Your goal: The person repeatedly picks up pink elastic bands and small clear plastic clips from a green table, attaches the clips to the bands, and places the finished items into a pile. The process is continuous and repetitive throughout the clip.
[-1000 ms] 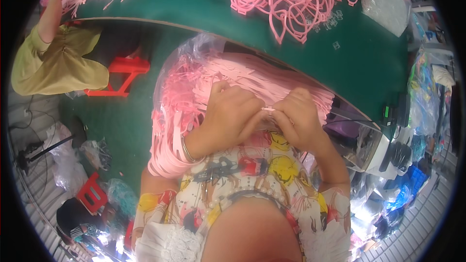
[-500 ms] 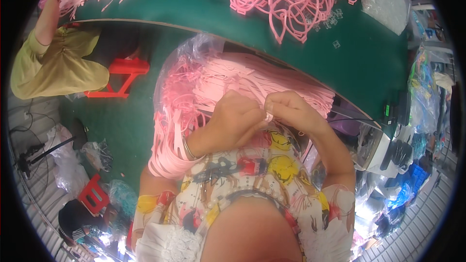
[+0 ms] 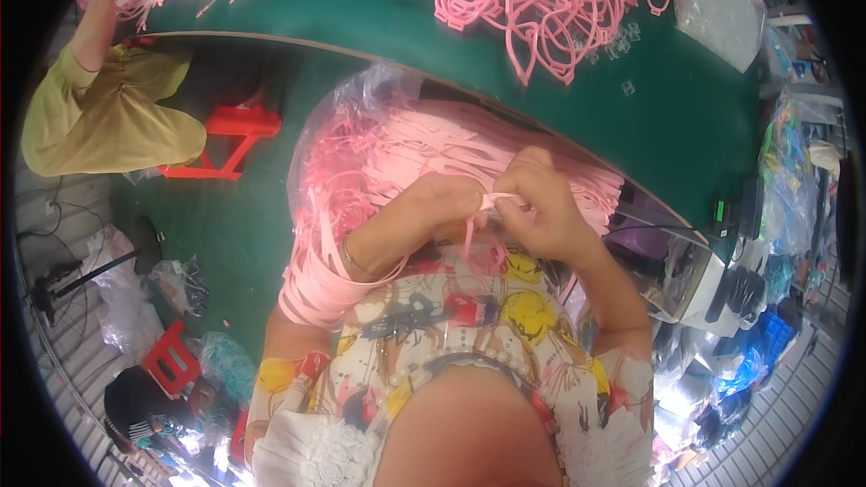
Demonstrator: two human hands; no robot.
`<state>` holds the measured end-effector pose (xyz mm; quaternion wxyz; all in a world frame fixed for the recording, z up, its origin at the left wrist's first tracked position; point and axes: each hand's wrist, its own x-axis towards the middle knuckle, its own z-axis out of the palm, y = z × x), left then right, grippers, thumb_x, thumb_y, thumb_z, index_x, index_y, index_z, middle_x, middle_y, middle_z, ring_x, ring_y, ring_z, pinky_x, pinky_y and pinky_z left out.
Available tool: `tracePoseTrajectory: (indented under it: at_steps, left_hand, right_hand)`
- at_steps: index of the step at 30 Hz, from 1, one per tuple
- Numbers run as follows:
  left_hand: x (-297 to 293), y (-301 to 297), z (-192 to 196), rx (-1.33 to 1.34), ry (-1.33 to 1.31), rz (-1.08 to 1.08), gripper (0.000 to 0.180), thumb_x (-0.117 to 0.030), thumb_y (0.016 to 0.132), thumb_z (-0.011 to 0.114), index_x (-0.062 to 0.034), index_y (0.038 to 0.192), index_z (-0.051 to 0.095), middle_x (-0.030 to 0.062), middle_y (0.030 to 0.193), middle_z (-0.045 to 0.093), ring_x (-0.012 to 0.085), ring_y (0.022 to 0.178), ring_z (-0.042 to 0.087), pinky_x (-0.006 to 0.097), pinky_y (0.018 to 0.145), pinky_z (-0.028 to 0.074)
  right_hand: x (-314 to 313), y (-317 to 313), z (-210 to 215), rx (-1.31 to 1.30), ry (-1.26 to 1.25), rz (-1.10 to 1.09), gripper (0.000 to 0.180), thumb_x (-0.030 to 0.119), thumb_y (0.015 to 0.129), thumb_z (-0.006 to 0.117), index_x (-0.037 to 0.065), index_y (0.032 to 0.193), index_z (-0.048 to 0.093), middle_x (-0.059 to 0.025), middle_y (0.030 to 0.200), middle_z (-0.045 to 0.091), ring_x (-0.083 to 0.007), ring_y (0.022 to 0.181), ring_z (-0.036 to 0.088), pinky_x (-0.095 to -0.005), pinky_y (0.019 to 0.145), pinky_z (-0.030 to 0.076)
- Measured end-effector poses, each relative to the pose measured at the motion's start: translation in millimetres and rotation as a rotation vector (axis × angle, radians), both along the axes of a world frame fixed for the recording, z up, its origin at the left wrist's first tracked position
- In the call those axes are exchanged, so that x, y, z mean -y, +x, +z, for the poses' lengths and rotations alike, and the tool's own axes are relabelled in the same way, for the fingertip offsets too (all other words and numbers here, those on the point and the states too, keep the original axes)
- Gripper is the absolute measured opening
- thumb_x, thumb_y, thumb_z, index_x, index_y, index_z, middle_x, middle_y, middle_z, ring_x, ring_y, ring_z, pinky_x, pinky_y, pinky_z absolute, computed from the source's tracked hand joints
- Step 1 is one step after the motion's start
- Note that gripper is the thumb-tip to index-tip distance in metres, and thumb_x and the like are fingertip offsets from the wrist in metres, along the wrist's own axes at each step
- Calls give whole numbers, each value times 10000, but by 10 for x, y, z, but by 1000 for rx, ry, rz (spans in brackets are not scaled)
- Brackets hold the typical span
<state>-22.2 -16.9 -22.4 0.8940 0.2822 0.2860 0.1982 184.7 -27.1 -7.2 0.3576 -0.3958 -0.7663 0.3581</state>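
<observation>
Close together in front of my body, my left hand (image 3: 444, 205) and my right hand (image 3: 541, 207) both pinch a thin pink strap (image 3: 503, 197). A short stretch of it spans the gap between my fingertips, and a loop hangs below toward my patterned top. Just beyond my hands, a thick bundle of flat pink straps (image 3: 433, 140) lies across my lap, partly in a clear plastic bag (image 3: 311, 131). More pink straps (image 3: 311, 284) drape over my left forearm, next to a bracelet. What exactly my fingertips cover is hidden.
On the green table (image 3: 361, 4) ahead lie a tangle of looped pink straps (image 3: 532, 0), small clear plastic pieces (image 3: 622, 41) and a clear bag (image 3: 717, 13). To the left, a person in yellow-green trousers (image 3: 108, 117) sits near a red stool (image 3: 236, 131). A white box-shaped machine (image 3: 699, 284) stands at right.
My right hand has turned and risen, its fingers now pointing up. A pink strap has come into sight between my hands, with a loop hanging below them.
</observation>
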Motion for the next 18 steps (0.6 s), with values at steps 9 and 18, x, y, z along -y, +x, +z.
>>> tracePoseTrajectory:
  at_steps: [9,18]
  left_hand:
    - [-51,91,103,-103,-9,40,196,-226,912,595,-31,907,571,21,815,580,110,777,557,266,761,437]
    - [-82,122,-27,-253,709,774,174,-140,879,597,-8,993,590,11,839,571,111,785,566,248,698,459]
  right_hand:
    - [37,89,-48,-58,-102,-77,155,65,763,649,22,906,609,-84,797,578,-251,773,566,-375,795,418]
    - [15,302,458,-314,-401,-152,145,64,801,653,-14,923,634,-68,818,631,-124,757,582,-276,678,458]
